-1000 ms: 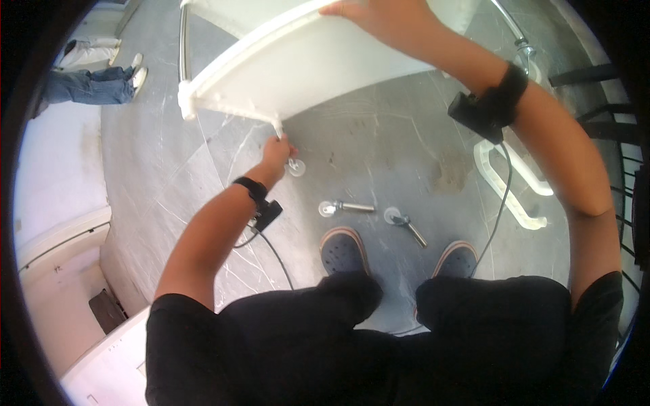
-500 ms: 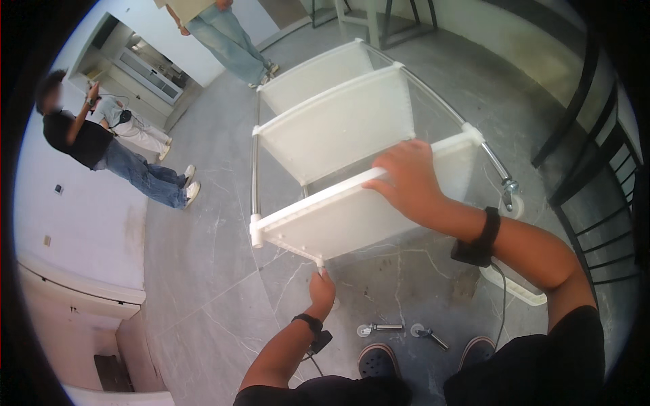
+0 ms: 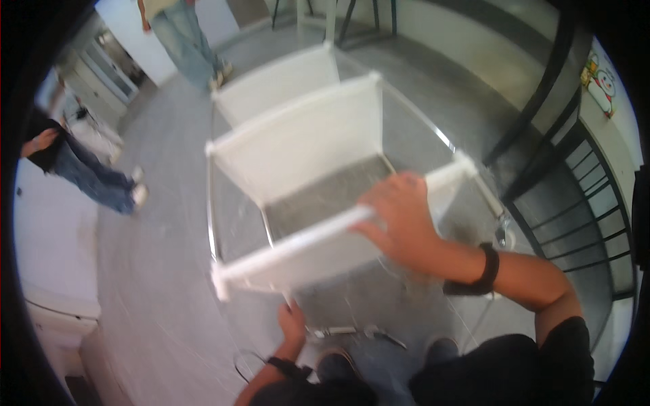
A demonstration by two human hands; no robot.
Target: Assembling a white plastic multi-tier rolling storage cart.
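A white tiered rolling cart [image 3: 305,135] lies on its side before me, its tiers standing upright and joined by shiny metal tubes. My right hand [image 3: 401,215] is closed over the upper edge of the nearest tier [image 3: 308,254], thumb on my side. Lower and to the left, my left hand [image 3: 292,323] is closed at that tier's bottom corner; its fingers partly hide what they grip. A caster [image 3: 504,233] sits on the end of the tube at the tier's right corner. Motion blurs the near tier.
Two loose casters on metal tubes, one of them pointing left [image 3: 333,331] and one angled [image 3: 384,336], lie by my shoes. A dark railing [image 3: 589,203] stands at right. One person [image 3: 179,40] stands beyond the cart, others at far left [image 3: 88,162]. Dark stool legs [image 3: 349,20] are behind.
My view has shifted. The cart's near tier now appears lower and further left, more tilted, with both hands still on it. The person at far left has lowered an arm.
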